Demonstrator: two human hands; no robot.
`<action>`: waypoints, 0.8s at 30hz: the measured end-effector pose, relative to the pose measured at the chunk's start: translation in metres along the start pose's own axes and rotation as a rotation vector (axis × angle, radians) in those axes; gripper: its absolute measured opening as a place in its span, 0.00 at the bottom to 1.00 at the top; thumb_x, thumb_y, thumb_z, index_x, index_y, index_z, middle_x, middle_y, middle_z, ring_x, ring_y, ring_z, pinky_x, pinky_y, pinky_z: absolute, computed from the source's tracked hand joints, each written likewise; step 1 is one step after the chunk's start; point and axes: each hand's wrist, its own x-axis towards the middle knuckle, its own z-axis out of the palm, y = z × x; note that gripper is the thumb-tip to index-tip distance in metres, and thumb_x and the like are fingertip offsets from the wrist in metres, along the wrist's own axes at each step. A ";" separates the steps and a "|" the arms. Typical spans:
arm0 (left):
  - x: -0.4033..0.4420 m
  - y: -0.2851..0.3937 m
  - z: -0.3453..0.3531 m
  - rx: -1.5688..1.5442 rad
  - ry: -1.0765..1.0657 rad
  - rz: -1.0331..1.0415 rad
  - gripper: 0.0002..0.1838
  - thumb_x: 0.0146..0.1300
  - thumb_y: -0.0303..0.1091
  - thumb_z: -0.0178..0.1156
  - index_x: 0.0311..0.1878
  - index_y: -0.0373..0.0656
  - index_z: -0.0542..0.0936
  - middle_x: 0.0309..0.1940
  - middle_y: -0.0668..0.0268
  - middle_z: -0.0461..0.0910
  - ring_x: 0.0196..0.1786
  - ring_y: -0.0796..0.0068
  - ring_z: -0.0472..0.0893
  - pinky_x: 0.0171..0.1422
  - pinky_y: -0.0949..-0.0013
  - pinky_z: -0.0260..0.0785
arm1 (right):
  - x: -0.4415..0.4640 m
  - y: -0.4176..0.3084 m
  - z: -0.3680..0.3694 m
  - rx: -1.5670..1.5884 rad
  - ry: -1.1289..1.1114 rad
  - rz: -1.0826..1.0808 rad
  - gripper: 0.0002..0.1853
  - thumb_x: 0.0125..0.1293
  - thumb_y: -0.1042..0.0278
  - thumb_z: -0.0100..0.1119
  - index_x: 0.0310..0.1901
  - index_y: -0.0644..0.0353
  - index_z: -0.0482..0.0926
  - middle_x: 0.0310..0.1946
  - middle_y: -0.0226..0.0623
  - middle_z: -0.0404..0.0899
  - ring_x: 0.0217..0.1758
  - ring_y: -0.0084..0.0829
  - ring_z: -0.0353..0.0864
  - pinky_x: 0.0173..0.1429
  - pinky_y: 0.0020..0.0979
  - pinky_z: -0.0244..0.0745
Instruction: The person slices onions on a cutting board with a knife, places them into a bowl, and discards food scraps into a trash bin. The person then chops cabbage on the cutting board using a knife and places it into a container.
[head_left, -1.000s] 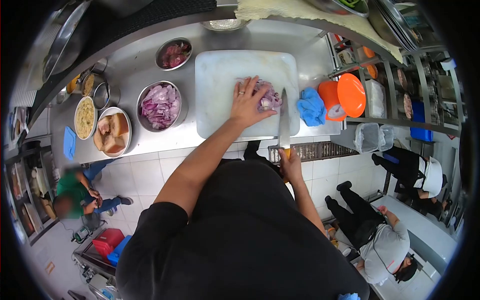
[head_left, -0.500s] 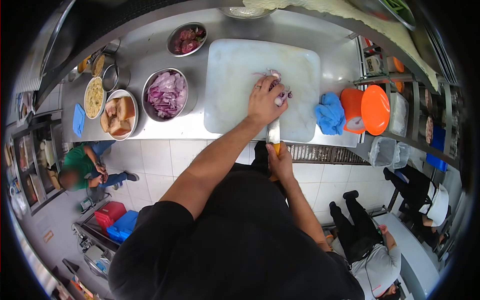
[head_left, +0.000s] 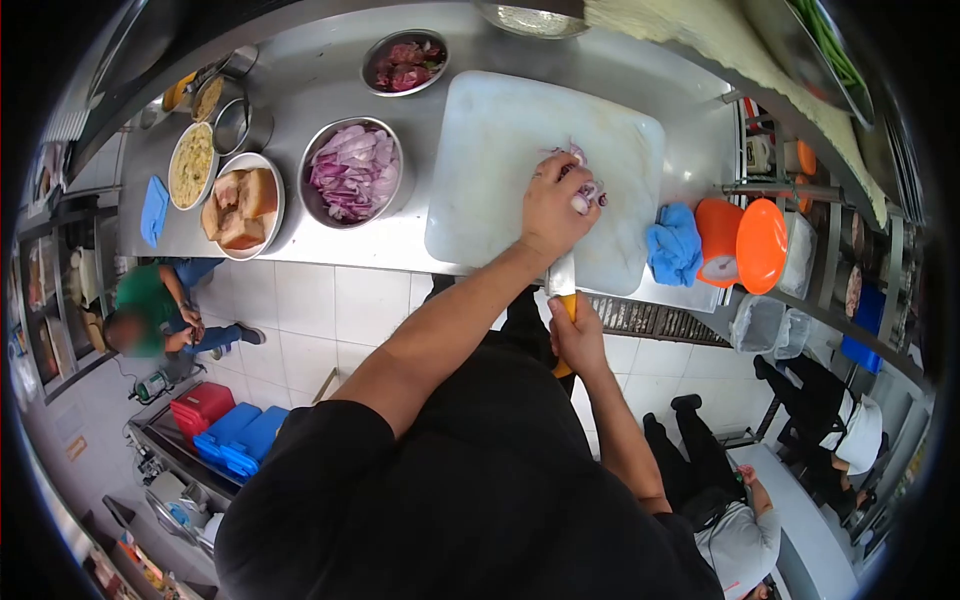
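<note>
My left hand (head_left: 556,208) is closed over pieces of red onion (head_left: 588,196) on the white cutting board (head_left: 480,150), its fingers curled round them. My right hand (head_left: 578,338) grips the yellow handle of a knife (head_left: 563,278) at the board's front edge. Part of the blade is hidden under my left hand. To the left of the board stands a steel bowl of sliced red onion (head_left: 352,172). A smaller bowl of dark red pieces (head_left: 408,64) is behind it.
A blue cloth (head_left: 675,245) and orange containers (head_left: 762,246) sit right of the board. At the left are a dish of meat chunks (head_left: 240,208), a dish of yellowish food (head_left: 192,166) and another blue cloth (head_left: 154,211). Several people are around the room.
My left hand has curled from spread fingers to a closed grasp on the onion. The knife has moved from the onion's right side to below my left hand. The whole view has shifted.
</note>
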 end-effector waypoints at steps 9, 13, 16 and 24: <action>0.045 0.019 -0.090 -0.056 0.253 0.007 0.18 0.45 0.27 0.72 0.44 0.44 0.84 0.54 0.55 0.79 0.58 0.49 0.81 0.61 0.53 0.77 | -0.015 -0.078 0.030 -0.368 -0.059 -0.160 0.16 0.80 0.59 0.62 0.39 0.61 0.70 0.18 0.29 0.74 0.16 0.19 0.72 0.20 0.28 0.67; 0.058 0.000 -0.162 0.056 0.443 0.000 0.19 0.47 0.26 0.71 0.46 0.43 0.83 0.55 0.54 0.79 0.58 0.50 0.81 0.63 0.53 0.76 | -0.008 -0.122 0.072 -0.517 -0.199 -0.220 0.18 0.79 0.57 0.63 0.39 0.62 0.70 0.19 0.33 0.76 0.17 0.24 0.76 0.23 0.31 0.70; 0.056 -0.030 -0.209 0.144 0.544 -0.042 0.19 0.49 0.26 0.71 0.48 0.41 0.82 0.56 0.54 0.79 0.58 0.50 0.81 0.64 0.53 0.76 | 0.008 -0.130 0.107 -0.585 -0.320 -0.313 0.19 0.79 0.55 0.62 0.39 0.62 0.69 0.19 0.35 0.77 0.17 0.26 0.77 0.24 0.34 0.71; 0.038 -0.099 -0.254 0.292 0.458 -0.271 0.20 0.51 0.32 0.73 0.49 0.44 0.84 0.56 0.57 0.79 0.59 0.49 0.80 0.65 0.51 0.74 | 0.015 -0.159 0.162 -0.514 -0.484 -0.047 0.18 0.80 0.55 0.60 0.38 0.62 0.71 0.21 0.31 0.74 0.17 0.23 0.75 0.23 0.32 0.71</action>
